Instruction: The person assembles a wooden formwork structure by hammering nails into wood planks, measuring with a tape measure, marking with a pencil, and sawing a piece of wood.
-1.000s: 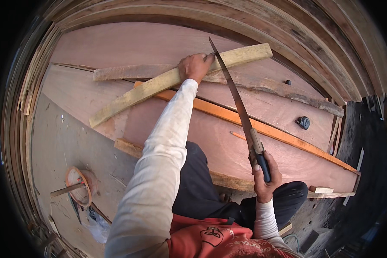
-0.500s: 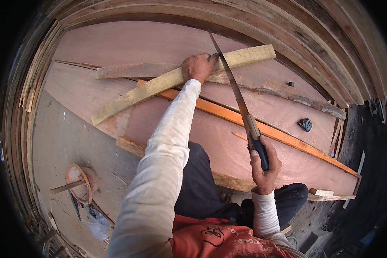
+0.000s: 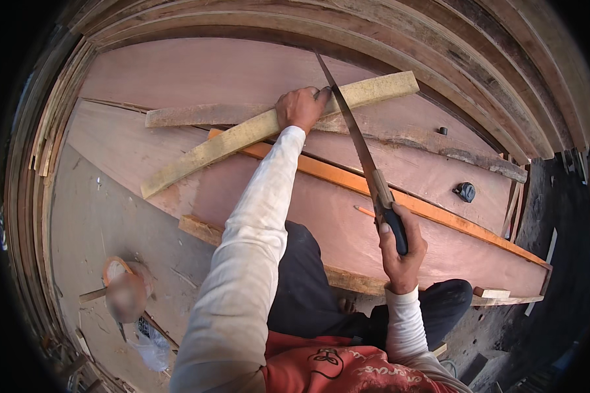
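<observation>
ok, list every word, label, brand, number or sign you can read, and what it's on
Red shirt: pale lettering, bent by folds; not copied out here.
Same shirt: dark outlined emblem.
Saw: no readable text.
Black tape measure: any marks are too small to read.
Orange pencil: too small to tell.

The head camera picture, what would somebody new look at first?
Probably the long saw, held in the right hand, its blade slanting up near the middle and crossing the pale beam that the left hand grips. Then maybe the bright orange bar, stretching behind the saw toward the right edge of the pinkish boards.
</observation>
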`<state>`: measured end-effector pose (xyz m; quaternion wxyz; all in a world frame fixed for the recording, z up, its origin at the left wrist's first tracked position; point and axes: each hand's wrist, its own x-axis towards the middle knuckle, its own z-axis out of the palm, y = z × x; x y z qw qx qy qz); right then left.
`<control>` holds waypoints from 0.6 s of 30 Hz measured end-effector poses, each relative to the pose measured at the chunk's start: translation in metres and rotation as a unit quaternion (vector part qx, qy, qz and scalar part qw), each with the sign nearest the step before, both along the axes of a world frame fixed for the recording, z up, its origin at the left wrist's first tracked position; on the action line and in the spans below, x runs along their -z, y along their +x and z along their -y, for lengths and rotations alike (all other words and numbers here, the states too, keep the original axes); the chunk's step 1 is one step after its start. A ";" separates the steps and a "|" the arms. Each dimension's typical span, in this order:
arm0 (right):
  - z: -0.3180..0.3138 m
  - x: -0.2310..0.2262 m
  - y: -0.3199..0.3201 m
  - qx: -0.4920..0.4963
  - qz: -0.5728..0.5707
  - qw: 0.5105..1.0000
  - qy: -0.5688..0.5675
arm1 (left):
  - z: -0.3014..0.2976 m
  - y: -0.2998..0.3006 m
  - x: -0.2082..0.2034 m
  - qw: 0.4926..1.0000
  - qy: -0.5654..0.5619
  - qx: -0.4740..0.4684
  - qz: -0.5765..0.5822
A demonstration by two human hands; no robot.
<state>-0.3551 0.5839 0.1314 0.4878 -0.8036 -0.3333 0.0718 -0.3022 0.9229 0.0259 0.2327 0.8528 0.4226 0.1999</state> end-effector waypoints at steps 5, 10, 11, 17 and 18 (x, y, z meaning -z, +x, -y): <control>0.085 -0.029 -0.036 -0.016 0.084 0.996 -0.029 | 0.000 0.011 -0.011 1.000 0.012 -0.005 0.027; -0.032 0.001 0.027 -0.009 -0.006 1.000 -0.010 | -0.001 0.005 0.000 1.000 -0.004 0.008 0.007; -0.046 0.004 0.035 -0.019 0.018 1.000 0.012 | -0.001 0.007 -0.005 1.000 -0.017 0.006 0.007; 0.063 -0.032 -0.032 -0.026 0.085 0.996 -0.022 | 0.005 0.000 -0.013 1.000 -0.016 0.001 -0.004; 0.073 -0.045 -0.042 -0.036 0.059 0.997 -0.027 | 0.010 0.001 -0.011 1.000 -0.007 0.005 0.005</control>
